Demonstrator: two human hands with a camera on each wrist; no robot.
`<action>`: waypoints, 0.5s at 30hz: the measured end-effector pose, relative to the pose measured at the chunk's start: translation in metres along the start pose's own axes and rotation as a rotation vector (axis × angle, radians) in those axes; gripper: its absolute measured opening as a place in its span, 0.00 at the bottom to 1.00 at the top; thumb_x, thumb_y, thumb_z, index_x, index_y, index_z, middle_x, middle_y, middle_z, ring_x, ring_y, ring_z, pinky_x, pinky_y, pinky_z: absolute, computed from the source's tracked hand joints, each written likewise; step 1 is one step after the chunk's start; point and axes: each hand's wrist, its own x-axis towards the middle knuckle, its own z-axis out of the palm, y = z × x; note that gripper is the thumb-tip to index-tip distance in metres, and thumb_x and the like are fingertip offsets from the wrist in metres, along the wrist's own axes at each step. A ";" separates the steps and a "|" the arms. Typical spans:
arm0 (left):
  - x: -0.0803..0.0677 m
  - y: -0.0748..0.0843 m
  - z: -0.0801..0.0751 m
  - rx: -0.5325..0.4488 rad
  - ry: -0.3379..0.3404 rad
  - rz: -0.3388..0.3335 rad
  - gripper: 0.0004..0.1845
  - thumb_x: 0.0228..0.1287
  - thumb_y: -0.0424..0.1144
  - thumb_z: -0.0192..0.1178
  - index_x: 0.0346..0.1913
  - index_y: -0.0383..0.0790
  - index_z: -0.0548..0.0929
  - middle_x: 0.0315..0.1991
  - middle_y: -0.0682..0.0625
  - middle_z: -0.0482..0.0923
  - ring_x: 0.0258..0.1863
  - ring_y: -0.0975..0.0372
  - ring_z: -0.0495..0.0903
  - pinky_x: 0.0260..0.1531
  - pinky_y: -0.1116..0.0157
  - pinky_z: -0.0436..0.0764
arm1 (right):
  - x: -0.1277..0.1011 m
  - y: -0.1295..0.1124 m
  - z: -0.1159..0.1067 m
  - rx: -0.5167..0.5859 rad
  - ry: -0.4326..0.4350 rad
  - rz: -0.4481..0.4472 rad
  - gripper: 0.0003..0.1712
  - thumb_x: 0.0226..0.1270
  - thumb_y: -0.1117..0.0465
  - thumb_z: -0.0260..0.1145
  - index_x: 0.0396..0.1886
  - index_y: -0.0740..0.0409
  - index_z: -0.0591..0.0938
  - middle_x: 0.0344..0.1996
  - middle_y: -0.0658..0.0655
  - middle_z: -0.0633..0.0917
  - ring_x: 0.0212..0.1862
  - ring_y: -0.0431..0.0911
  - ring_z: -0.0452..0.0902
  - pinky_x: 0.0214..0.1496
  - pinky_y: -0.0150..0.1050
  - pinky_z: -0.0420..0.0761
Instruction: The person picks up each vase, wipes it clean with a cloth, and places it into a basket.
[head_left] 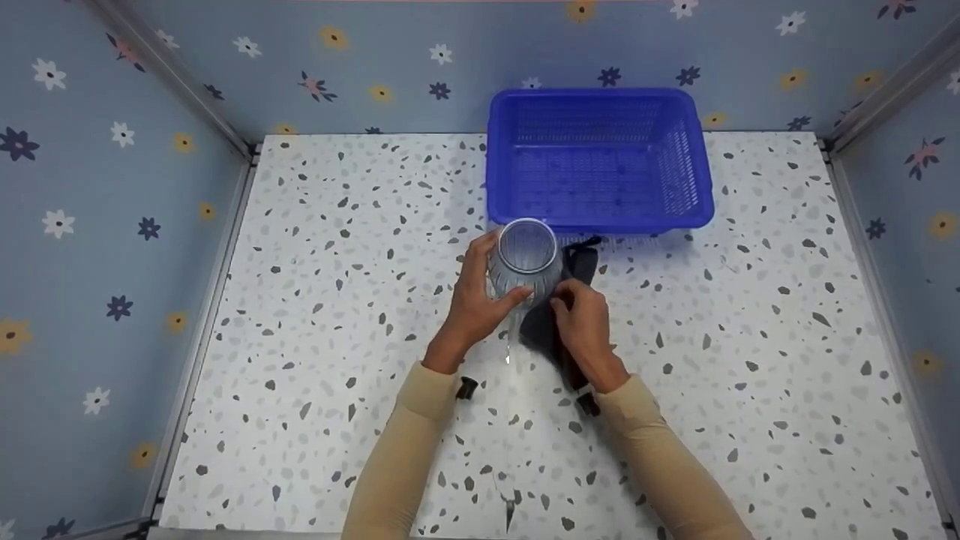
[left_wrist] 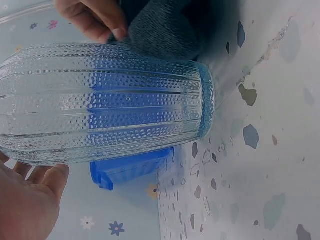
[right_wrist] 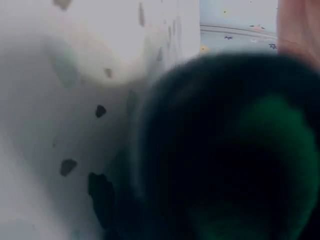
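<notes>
On the speckled tabletop (head_left: 315,315), just in front of you, your two hands work close together around one clear glass vase. Starting at the left, your left hand (head_left: 471,300) wraps the vase (head_left: 523,259) from its left side: fingers curl round the far side near the rim and the thumb crosses the near face of the ribbed, dimpled body. From your left wrist camera the vase (left_wrist: 105,102) fills the view lying across the picture, its base end touching the tabletop (left_wrist: 260,165), with your palm and thumb (left_wrist: 30,200) against its lower edge. The head view shows its open mouth facing up towards you, so it stands upright or nearly so on the surface.

Just to the right of the vase, your right hand (head_left: 583,322) pinches a dark grey cloth (head_left: 559,315) and presses it against the glass; the cloth hangs down behind and below the hand and reaches the table. Your left wrist camera catches those fingertips (left_wrist: 100,20) bunching the knitted cloth (left_wrist: 165,30) on the vase's far side. Your right wrist camera shows little but the dark cloth (right_wrist: 225,150), blurred and very close, with the table beside it.

Beyond both hands, a little to the right, a blue plastic basket (head_left: 697,172) sits against the flowered back wall (head_left: 375,67); its near rim lies just behind the vase.
</notes>
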 end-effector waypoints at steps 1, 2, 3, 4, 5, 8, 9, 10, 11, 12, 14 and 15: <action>0.000 0.000 0.000 -0.001 0.000 -0.005 0.45 0.63 0.44 0.76 0.76 0.34 0.63 0.76 0.37 0.64 0.76 0.49 0.65 0.74 0.48 0.68 | 0.000 0.001 0.001 -0.003 -0.003 0.001 0.03 0.66 0.74 0.71 0.38 0.68 0.87 0.36 0.66 0.89 0.42 0.61 0.86 0.48 0.56 0.83; 0.000 0.000 0.000 -0.001 0.001 -0.010 0.45 0.63 0.44 0.76 0.77 0.34 0.63 0.76 0.37 0.64 0.76 0.49 0.65 0.73 0.48 0.68 | 0.000 0.001 0.001 -0.007 -0.006 0.002 0.03 0.66 0.74 0.71 0.38 0.68 0.87 0.36 0.66 0.89 0.41 0.60 0.86 0.48 0.56 0.83; 0.000 0.001 0.000 -0.002 0.002 -0.013 0.45 0.63 0.44 0.76 0.77 0.34 0.63 0.76 0.38 0.65 0.76 0.49 0.65 0.73 0.48 0.68 | 0.000 0.001 0.001 -0.008 -0.008 0.004 0.03 0.67 0.75 0.71 0.38 0.68 0.87 0.36 0.65 0.89 0.41 0.60 0.86 0.47 0.56 0.83; 0.000 0.000 0.000 -0.002 0.003 -0.014 0.45 0.62 0.44 0.76 0.76 0.34 0.64 0.76 0.38 0.65 0.76 0.49 0.66 0.73 0.48 0.68 | 0.000 0.001 0.001 -0.005 -0.010 0.006 0.03 0.67 0.75 0.71 0.38 0.68 0.87 0.36 0.65 0.89 0.41 0.59 0.86 0.47 0.56 0.83; 0.001 0.000 0.000 -0.005 0.004 -0.015 0.45 0.62 0.44 0.76 0.76 0.34 0.64 0.75 0.38 0.65 0.76 0.49 0.66 0.73 0.48 0.68 | 0.000 0.001 0.001 -0.001 -0.011 0.007 0.03 0.66 0.75 0.71 0.38 0.68 0.87 0.36 0.65 0.89 0.41 0.59 0.86 0.47 0.56 0.83; 0.001 0.000 0.001 -0.005 0.005 -0.016 0.45 0.62 0.44 0.77 0.76 0.35 0.64 0.75 0.38 0.65 0.76 0.50 0.66 0.73 0.49 0.68 | 0.001 -0.001 -0.001 0.015 -0.010 0.013 0.03 0.66 0.75 0.71 0.38 0.68 0.87 0.36 0.65 0.89 0.41 0.59 0.86 0.47 0.55 0.83; 0.001 -0.001 0.001 -0.005 0.004 -0.017 0.45 0.62 0.44 0.77 0.76 0.35 0.64 0.75 0.38 0.65 0.76 0.50 0.66 0.73 0.49 0.68 | 0.000 -0.002 -0.002 0.024 -0.008 0.015 0.03 0.66 0.75 0.71 0.38 0.68 0.87 0.36 0.65 0.89 0.41 0.59 0.86 0.47 0.55 0.83; 0.001 -0.001 0.001 -0.002 0.004 -0.017 0.45 0.62 0.44 0.77 0.76 0.35 0.64 0.75 0.38 0.65 0.76 0.50 0.66 0.73 0.49 0.68 | 0.000 -0.003 -0.004 0.033 -0.003 0.015 0.03 0.66 0.75 0.72 0.38 0.68 0.87 0.36 0.65 0.89 0.41 0.59 0.86 0.47 0.55 0.83; 0.000 -0.001 0.001 -0.001 0.003 -0.019 0.45 0.62 0.44 0.77 0.76 0.35 0.64 0.75 0.38 0.65 0.76 0.50 0.66 0.73 0.49 0.68 | 0.000 -0.005 -0.005 0.039 0.003 0.013 0.03 0.66 0.74 0.72 0.38 0.68 0.87 0.36 0.65 0.89 0.41 0.59 0.86 0.47 0.55 0.83; 0.000 -0.001 0.001 0.001 0.002 -0.019 0.45 0.62 0.44 0.77 0.76 0.35 0.64 0.75 0.38 0.65 0.75 0.49 0.66 0.73 0.49 0.68 | 0.000 -0.007 -0.008 0.045 0.009 0.012 0.03 0.66 0.74 0.72 0.39 0.68 0.88 0.36 0.65 0.90 0.41 0.59 0.86 0.48 0.55 0.83; 0.000 -0.001 0.000 0.003 0.002 -0.019 0.46 0.61 0.44 0.77 0.76 0.34 0.64 0.75 0.38 0.65 0.75 0.50 0.66 0.73 0.49 0.68 | 0.000 -0.012 -0.012 0.057 0.025 0.006 0.03 0.66 0.74 0.72 0.39 0.68 0.88 0.37 0.65 0.90 0.42 0.59 0.86 0.48 0.54 0.82; 0.001 0.000 0.000 0.002 0.004 -0.017 0.46 0.61 0.44 0.77 0.76 0.34 0.64 0.75 0.38 0.65 0.75 0.50 0.66 0.73 0.49 0.68 | 0.000 -0.015 -0.014 0.065 0.035 -0.001 0.03 0.66 0.74 0.72 0.39 0.68 0.88 0.37 0.65 0.90 0.41 0.59 0.86 0.48 0.54 0.82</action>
